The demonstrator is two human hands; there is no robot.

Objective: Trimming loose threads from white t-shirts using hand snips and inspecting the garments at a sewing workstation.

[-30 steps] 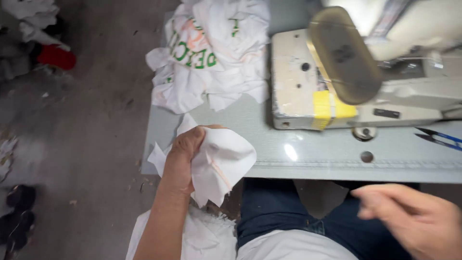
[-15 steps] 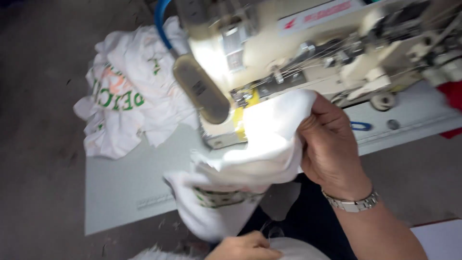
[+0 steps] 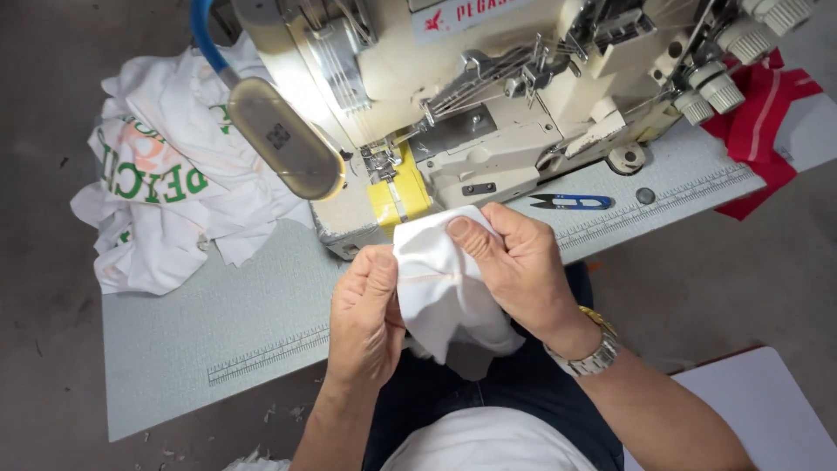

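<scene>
White cloth [image 3: 440, 279], soft and thin, is bunched between both hands at the front edge of the desk [image 3: 200, 323], just short of the sewing machine [image 3: 488, 105]. The left hand [image 3: 366, 323] pinches its left side, thumb pressed flat on top; the right hand [image 3: 523, 270] grips the other side, thumb on the upper fold and fingers curled behind. A faint seam line runs across the piece between the two thumbs, and the loose end hangs down past the desk edge toward the lap.

It looks light and limp, the sort of knit that sags and slides on itself, so it would hold best pinched near the seam with both thumbs, as here, keeping the edge taut and flat rather than letting it droop.

Right behind the cloth sits a yellow guard [image 3: 399, 196] at the machine's foot, and a tan lamp head [image 3: 283, 139] leans over it. Blue snips [image 3: 571, 201] lie on the desk to the right of the hands. A heap of white shirts [image 3: 166, 192] with green print spills over the back left corner, and red fabric [image 3: 767, 113] lies at the far right edge.
</scene>
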